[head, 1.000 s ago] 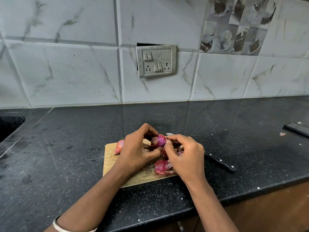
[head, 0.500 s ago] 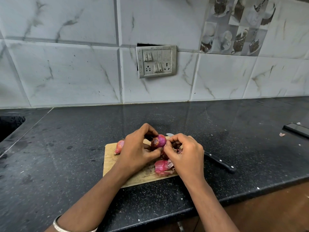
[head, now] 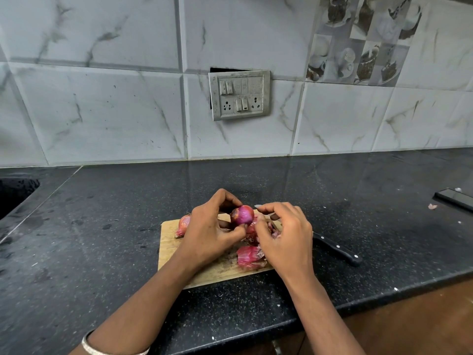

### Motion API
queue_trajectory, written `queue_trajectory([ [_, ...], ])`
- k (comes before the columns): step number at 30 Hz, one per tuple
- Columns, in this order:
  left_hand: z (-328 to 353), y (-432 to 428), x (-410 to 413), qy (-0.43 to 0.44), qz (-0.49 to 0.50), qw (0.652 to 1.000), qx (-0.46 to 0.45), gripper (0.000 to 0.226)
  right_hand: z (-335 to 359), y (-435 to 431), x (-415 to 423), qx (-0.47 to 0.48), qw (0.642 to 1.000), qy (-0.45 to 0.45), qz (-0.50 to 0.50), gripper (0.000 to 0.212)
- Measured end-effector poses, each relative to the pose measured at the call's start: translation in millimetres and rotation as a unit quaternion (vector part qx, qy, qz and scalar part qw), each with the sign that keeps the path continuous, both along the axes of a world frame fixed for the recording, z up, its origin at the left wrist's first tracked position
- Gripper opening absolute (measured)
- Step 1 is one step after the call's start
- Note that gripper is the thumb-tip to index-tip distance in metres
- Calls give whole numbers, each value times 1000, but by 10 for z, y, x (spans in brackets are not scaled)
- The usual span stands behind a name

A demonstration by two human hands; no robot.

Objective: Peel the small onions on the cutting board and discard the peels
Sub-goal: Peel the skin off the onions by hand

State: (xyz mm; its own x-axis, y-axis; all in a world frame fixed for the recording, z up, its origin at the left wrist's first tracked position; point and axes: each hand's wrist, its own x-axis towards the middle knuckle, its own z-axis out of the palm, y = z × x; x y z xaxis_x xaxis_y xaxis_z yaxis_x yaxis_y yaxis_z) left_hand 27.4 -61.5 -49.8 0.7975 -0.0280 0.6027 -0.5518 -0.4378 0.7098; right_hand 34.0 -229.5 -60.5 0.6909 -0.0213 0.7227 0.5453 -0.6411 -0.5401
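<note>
On black tabletop (head: 102, 252), near front edge: cutting board (head: 169, 247). Grips small onion (head: 242, 215) in left hand (head: 210, 234) above board's middle; pinches its skin with right hand (head: 284, 239) alongside. Peels (head: 249, 257) at board's front edge.

Marbled wall tiles (head: 102, 111), switchboard (head: 239, 94), black countertop (head: 102, 239)

black-handled knife (head: 337, 249) lying on black granite countertop (head: 102, 239) | dark phone (head: 454, 198) lying far right | switch-and-socket panel (head: 239, 95) sitting in marbled wall tiles (head: 102, 111) | sink (head: 15, 196) showing far left
</note>
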Motion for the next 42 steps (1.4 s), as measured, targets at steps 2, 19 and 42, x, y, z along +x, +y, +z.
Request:
queue_trajectory([
  [2,8,-4,1,-5,0,1000,9,37,3,4,-19,2,999,-11,30,17],
  [19,-4,11,-4,-19,-2,999,36,32,19,16,-24,29,998,10,46,19],
  [42,-20,24,28,-30,15,998,57,31,-9,16,-29,0,999,-43,22,7],
])
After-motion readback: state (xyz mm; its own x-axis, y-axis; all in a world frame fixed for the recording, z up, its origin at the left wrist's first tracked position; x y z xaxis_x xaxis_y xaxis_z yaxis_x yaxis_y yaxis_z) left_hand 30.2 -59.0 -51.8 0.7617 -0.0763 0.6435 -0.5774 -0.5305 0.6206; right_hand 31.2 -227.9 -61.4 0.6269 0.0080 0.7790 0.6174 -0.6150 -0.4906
